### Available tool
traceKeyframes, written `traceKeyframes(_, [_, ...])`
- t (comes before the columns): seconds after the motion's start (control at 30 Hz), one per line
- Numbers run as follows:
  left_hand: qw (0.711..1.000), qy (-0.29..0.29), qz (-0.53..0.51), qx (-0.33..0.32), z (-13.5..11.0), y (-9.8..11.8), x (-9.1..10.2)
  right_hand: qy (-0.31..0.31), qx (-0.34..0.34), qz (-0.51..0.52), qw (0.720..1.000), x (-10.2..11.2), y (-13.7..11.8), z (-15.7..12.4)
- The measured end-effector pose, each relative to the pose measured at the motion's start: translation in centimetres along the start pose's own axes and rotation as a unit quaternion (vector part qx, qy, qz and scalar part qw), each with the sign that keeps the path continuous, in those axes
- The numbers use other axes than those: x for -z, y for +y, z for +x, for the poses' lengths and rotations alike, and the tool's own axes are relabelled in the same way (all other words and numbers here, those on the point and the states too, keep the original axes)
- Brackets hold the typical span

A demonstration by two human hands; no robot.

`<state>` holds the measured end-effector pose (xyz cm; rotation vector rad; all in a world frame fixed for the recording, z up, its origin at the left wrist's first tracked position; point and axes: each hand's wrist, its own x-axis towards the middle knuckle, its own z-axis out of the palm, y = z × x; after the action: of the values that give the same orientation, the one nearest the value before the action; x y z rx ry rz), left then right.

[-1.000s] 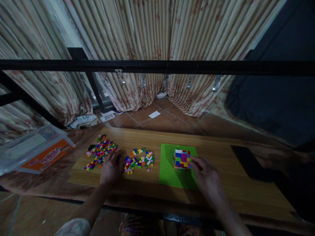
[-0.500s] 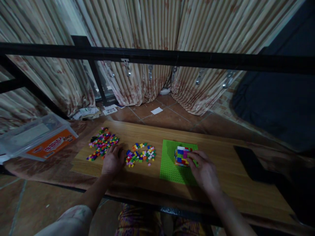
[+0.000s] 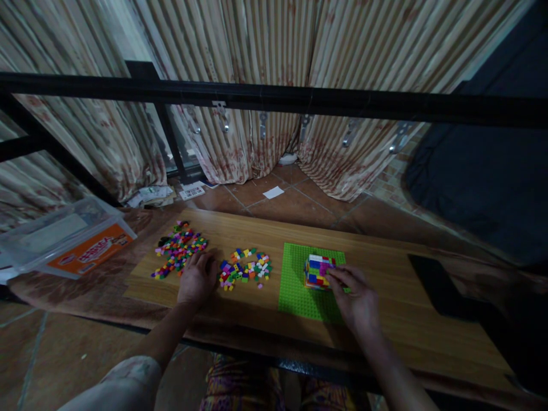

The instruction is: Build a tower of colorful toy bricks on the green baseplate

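Observation:
A multicoloured brick block (image 3: pixel 315 270) stands on a green baseplate (image 3: pixel 299 291) on the wooden board (image 3: pixel 265 234). My right hand (image 3: pixel 355 297) rests on the baseplate's right part, its fingers pinched against the block's right side. My left hand (image 3: pixel 196 278) lies flat on the board, fingers loosely apart, holding nothing. It sits between a large heap of small coloured bricks (image 3: pixel 177 250) to its left and a smaller heap (image 3: pixel 245 270) to its right.
A clear plastic bin with an orange label (image 3: pixel 64 242) stands at the left. A black horizontal bar (image 3: pixel 274 98) crosses above the board, with striped curtains (image 3: pixel 265 57) behind. A dark flat object (image 3: pixel 432 285) lies at the board's right end. Papers lie on the tiled floor.
My right hand has shifted slightly on the block's right side, its fingers now closer together against it. My left hand stays where it was. The view dropped a little a second ago.

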<state>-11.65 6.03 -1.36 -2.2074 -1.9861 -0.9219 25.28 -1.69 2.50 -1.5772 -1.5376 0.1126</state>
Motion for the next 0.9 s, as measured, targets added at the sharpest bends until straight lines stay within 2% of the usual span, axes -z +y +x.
traceKeyframes(0.17, [1.0, -0.001, 0.006, 0.001, 0.0, 0.2, 0.2, 0.003, 0.053, -0.059, 0.997, 0.0, -0.1, -0.7])
traceKeyframes(0.53, [1.0, 0.001, 0.01, -0.002, 0.0, 0.0, 0.0, 0.007, 0.091, -0.125, 0.988, -0.6, 0.9, -2.4])
traceKeyframes(0.7, [1.0, 0.0, 0.006, 0.001, 0.0, 0.1, 0.1, 0.013, 0.071, -0.106, 0.992, 0.1, 0.2, -2.1])
traceKeyframes(0.9, [1.0, 0.003, 0.001, 0.003, 0.0, -0.1, -0.1, 0.091, 0.021, -0.022, 0.995, 2.3, -2.2, -1.8])
